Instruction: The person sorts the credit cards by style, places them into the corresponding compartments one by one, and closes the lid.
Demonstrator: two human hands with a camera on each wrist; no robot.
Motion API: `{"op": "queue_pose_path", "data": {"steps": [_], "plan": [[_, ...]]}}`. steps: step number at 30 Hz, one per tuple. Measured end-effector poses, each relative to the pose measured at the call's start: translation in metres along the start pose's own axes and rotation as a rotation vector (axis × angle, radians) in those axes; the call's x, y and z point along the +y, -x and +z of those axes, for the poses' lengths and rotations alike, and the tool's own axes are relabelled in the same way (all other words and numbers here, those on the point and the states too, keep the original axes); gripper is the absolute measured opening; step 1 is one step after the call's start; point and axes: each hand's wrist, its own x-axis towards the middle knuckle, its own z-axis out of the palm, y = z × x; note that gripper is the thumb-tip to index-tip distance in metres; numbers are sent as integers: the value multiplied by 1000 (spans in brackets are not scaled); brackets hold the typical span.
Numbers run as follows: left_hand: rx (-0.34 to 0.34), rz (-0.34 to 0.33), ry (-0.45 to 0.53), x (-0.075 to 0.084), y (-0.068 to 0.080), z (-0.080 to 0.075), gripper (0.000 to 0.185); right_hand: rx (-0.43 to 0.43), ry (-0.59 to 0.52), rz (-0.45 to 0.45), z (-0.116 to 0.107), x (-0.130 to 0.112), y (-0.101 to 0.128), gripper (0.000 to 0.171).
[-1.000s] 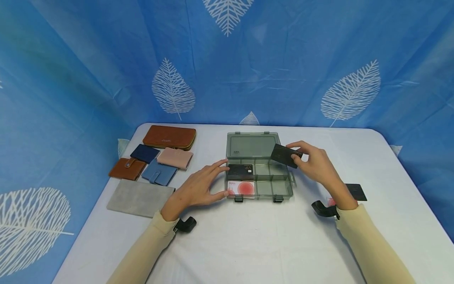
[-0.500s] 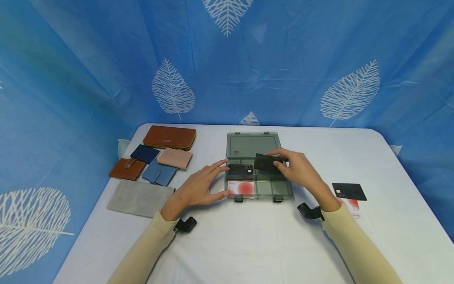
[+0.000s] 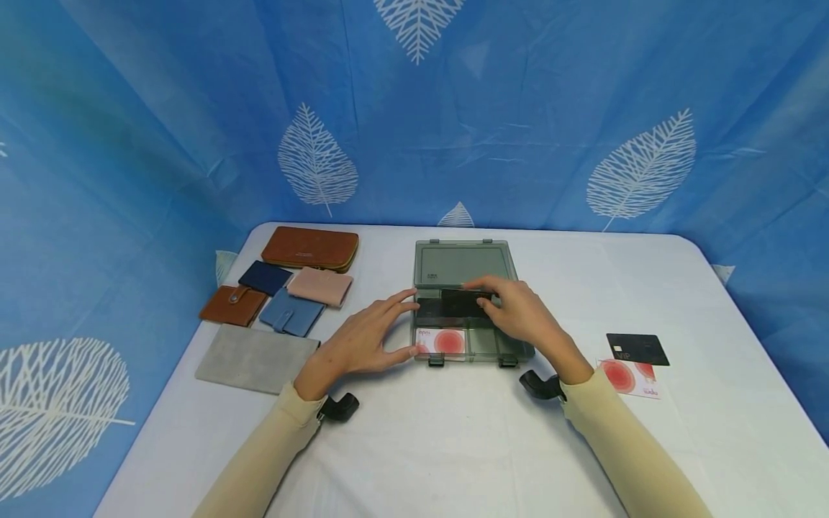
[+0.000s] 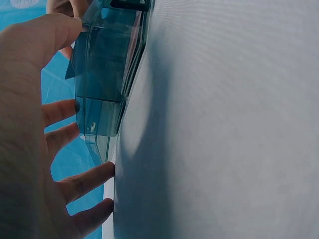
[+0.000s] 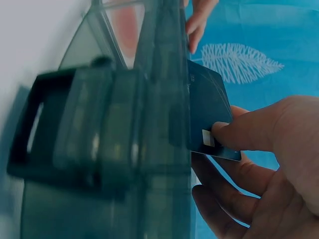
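Observation:
My right hand (image 3: 521,313) pinches a black card (image 5: 207,102) with a small chip between thumb and fingers. It holds the card tilted over the rear left of a translucent green divided box (image 3: 481,340), whose lid (image 3: 463,262) lies back. Beneath it, another black card (image 3: 427,308) is partly covered. A white card with a red circle (image 3: 448,341) lies in the box's front left. Beside the box's left wall, my left hand (image 3: 359,349) spreads its fingers; its thumb and some fingertips touch the box in the left wrist view (image 4: 99,74).
To the right lie a black VIP card (image 3: 637,350) and a red-and-white card (image 3: 631,381). At left are a long brown zip wallet (image 3: 309,248), navy (image 3: 264,278), pink (image 3: 320,286), blue (image 3: 291,313) and brown snap (image 3: 233,305) wallets, and a grey pouch (image 3: 255,360).
My right hand has carried the black card leftward, from the box's right side to above the black card at rear left. The left hand has stayed in place.

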Motion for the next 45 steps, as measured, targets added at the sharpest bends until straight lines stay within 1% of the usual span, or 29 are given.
{"op": "queue_pose_path", "data": {"steps": [8, 11, 18, 25, 33, 40, 45], "plan": [[-5, 1, 2, -1, 0, -2, 79, -26, 7, -21, 14, -4, -6, 37], [-11, 3, 3, -1, 0, -3, 79, -20, 35, -28, 19, -5, -6, 36], [-21, -6, 2, -2, -1, -3, 79, 19, 123, -81, 26, -7, -7, 37], [-14, 1, 6, -2, -1, -3, 80, 15, 189, -116, 30, -8, -7, 39], [-24, -7, 3, -2, -1, -3, 80, -28, 157, -92, 31, -9, -6, 34], [-20, -6, 15, -2, -1, -3, 79, -88, 181, -75, 31, -10, -5, 35], [-23, -9, 11, -2, -1, -2, 79, -98, 185, -71, 31, -8, -4, 38]]}}
